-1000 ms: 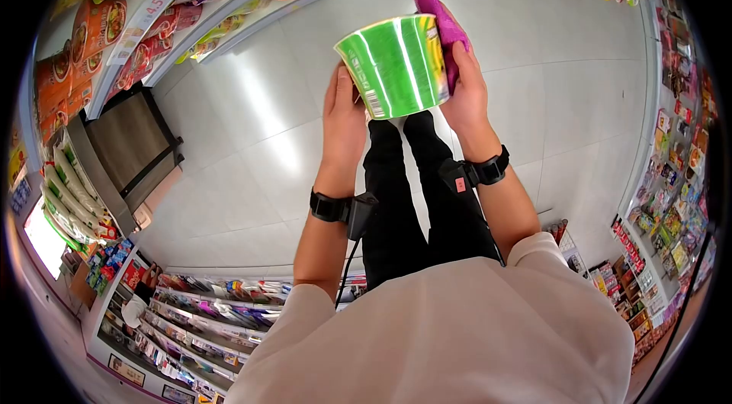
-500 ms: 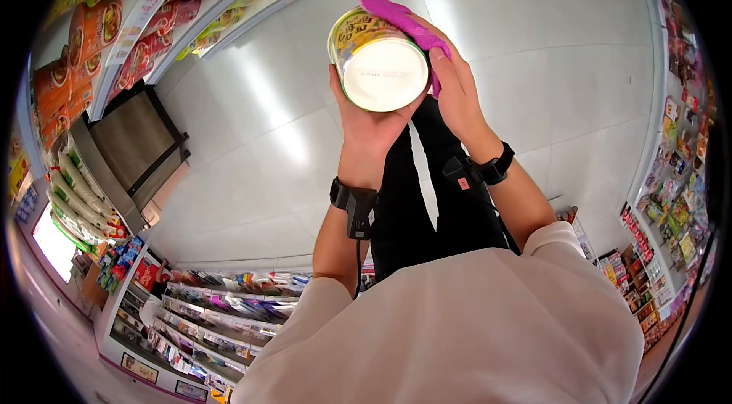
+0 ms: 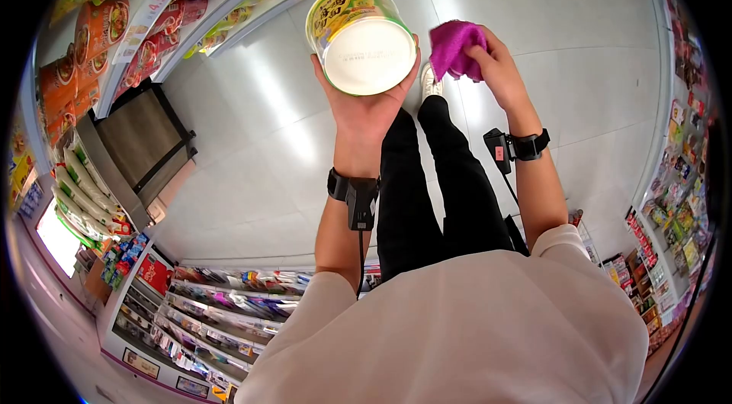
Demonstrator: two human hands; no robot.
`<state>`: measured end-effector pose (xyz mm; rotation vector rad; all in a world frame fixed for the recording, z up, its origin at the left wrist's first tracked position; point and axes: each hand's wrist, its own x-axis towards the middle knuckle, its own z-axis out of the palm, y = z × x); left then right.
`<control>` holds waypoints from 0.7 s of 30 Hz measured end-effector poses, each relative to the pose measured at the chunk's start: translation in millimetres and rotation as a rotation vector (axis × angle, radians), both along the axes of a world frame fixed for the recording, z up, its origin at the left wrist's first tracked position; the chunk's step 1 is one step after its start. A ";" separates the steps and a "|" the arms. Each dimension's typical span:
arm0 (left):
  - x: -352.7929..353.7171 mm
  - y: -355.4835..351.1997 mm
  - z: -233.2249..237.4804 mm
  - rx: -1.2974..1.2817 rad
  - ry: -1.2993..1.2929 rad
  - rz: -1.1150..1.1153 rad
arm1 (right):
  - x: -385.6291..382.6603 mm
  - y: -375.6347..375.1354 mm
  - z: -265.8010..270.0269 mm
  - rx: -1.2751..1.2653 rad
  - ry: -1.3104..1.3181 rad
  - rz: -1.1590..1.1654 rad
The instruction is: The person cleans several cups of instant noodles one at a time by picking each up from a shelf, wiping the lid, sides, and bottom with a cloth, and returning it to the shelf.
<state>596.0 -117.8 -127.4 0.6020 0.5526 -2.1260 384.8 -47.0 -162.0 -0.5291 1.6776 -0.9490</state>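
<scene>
A round instant-noodle tub [image 3: 366,53] with a green and yellow printed side and a white flat end rests in my left hand [image 3: 364,110]. The fingers wrap round it from below, and the white end faces me. To the right, apart from the tub, my right hand [image 3: 499,72] pinches a crumpled magenta cloth [image 3: 456,51] that hangs from the fingers. Both wrists carry black straps with small boxes.
Shelves of packaged noodles [image 3: 103,26] stand at the upper left. A dark metal-framed box [image 3: 141,141] is below them. More goods shelves [image 3: 221,305] run along the lower left, and others [image 3: 675,198] line the right. My white shoe [image 3: 431,82] is on the tiled floor [image 3: 252,144].
My right hand has moved away from the tub to the right, taking the magenta cloth with it. The tub in my left hand has shifted slightly up and left.
</scene>
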 end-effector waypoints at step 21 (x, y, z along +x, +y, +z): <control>-14.3 1.1 -0.2 0.026 0.201 0.092 | -2.2 -13.1 15.6 -0.006 0.048 0.267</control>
